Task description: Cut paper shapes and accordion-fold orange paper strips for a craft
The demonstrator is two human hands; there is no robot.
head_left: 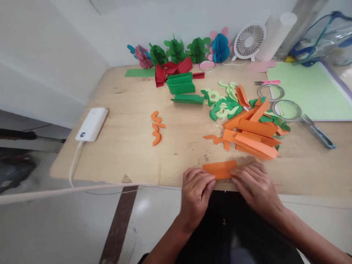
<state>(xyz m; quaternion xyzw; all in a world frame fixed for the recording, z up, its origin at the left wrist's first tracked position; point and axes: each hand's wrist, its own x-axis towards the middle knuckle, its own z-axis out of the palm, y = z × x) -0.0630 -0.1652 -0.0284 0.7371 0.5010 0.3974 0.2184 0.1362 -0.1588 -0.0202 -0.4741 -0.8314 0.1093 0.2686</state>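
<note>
At the table's front edge lies a folded strip of orange paper (220, 169). My left hand (195, 189) pinches its left end, and my right hand (254, 183) grips the right end, fingers closed. Just beyond the strip is a heap of folded orange paper pieces (257, 126). A wavy orange cut-out (217, 139) rests beside that heap. Two smaller curved orange cut-outs (157, 136) lie farther left. Behind the heap are green and pale green paper cut-outs (224, 108), with folded green paper (180, 83) and folded red paper (173, 69) farther back.
Paper honeycomb figures (176, 51) and a white fan (250, 41) line the wall. Tape rolls (287, 110), pink-handled scissors (268, 82) and a grey-blue cutting tool (319, 132) lie right, by pale green sheets (310, 90). A white power bank (92, 124) with a cable sits left.
</note>
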